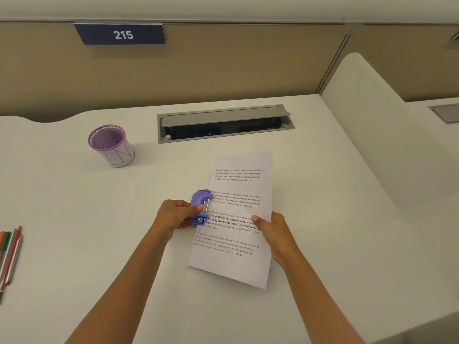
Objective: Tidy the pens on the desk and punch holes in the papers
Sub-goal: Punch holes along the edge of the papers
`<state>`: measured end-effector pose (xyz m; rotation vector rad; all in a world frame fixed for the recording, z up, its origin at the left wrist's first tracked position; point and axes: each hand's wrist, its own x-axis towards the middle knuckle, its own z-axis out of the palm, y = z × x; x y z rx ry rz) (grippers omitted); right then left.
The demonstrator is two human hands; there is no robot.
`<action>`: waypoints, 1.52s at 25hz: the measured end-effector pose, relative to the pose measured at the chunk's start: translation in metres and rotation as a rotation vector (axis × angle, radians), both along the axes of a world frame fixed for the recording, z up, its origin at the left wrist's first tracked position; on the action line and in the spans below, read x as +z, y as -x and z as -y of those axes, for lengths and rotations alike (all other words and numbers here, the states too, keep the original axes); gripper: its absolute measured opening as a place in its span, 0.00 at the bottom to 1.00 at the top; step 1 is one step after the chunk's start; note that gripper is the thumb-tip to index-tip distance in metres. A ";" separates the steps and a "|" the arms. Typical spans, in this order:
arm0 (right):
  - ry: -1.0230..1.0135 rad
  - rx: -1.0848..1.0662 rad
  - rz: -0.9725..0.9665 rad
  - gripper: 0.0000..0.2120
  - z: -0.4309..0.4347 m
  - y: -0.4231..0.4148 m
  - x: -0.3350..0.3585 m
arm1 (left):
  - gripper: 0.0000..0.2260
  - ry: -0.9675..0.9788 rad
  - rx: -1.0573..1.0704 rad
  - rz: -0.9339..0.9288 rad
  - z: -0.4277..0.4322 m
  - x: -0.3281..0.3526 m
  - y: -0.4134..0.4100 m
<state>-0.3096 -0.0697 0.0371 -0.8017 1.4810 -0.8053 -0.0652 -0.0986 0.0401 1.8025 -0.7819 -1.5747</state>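
A printed paper (pixel 233 259) is held a little above the white desk (pixel 87 219), its left edge pushed into a purple hole punch (pixel 200 206). My left hand (pixel 175 214) grips the punch from the left, thumb on top. My right hand (pixel 270 230) pinches the paper's right edge, thumb on the text. Several pens (pixel 10 252) lie in a bundle at the desk's left edge. A purple mesh pen cup (pixel 110 145) stands empty at the back left.
An open grey cable tray (pixel 223 124) is set into the desk behind the paper. A tan partition with a "215" label (pixel 120 34) backs the desk. A white side divider (pixel 377 115) rises on the right.
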 end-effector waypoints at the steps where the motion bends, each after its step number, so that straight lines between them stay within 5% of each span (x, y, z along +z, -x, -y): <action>1: -0.011 0.009 0.008 0.12 0.001 -0.001 0.000 | 0.13 0.000 0.003 0.002 -0.001 0.000 0.000; 22: -0.280 0.270 0.121 0.19 0.054 0.027 -0.016 | 0.18 0.044 0.026 0.550 -0.024 -0.020 0.014; 28: -0.278 0.284 0.160 0.17 0.052 0.029 -0.023 | 0.23 0.314 0.110 0.896 0.004 -0.026 0.018; 38: -0.306 0.289 0.147 0.16 0.054 0.033 -0.035 | 0.26 0.232 -0.100 1.143 0.030 -0.064 0.039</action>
